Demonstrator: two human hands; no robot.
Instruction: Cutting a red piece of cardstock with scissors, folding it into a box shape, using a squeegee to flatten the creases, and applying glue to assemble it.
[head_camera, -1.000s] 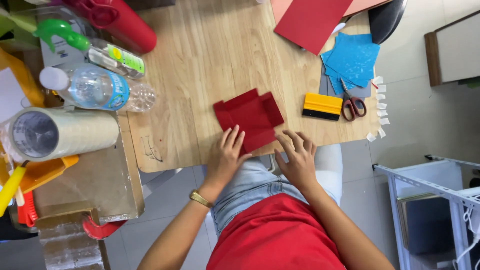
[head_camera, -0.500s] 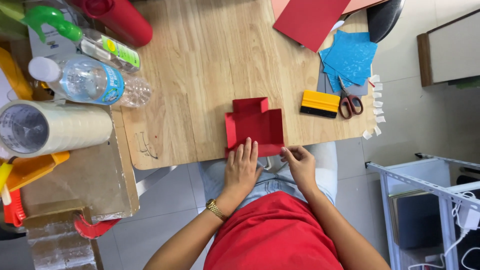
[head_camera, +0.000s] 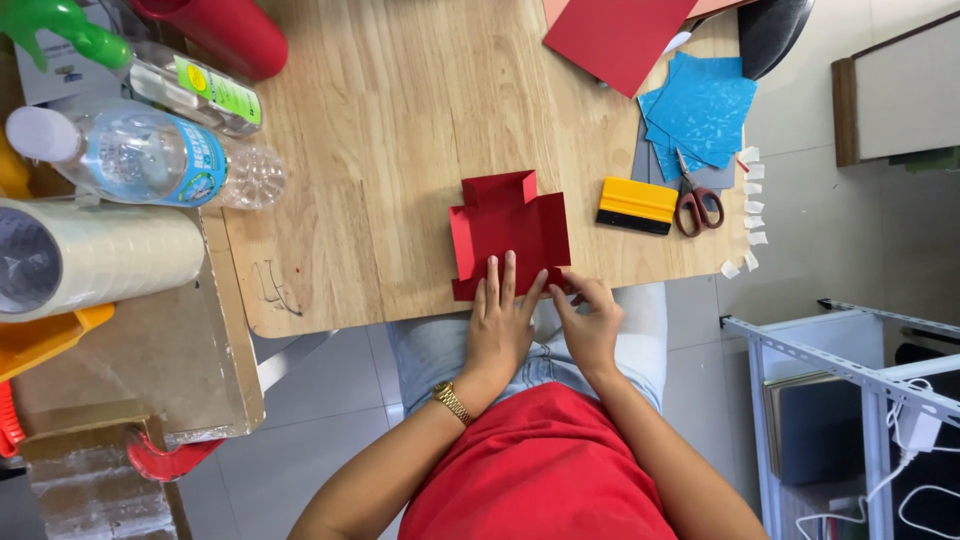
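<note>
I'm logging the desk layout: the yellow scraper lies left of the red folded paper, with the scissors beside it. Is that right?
Not quite. In the head view the yellow scraper lies right of the red folded paper, not left. The scissors are indeed beside the scraper, on its right.

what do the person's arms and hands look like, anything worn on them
Both arms are bare, with no sleeves reaching the forearms and no gloves. The left hand has a gold-coloured watch with a link band at the wrist. The right hand shows nothing at the wrist; rings, if any, are too small to tell. The person wears a red top.
</note>
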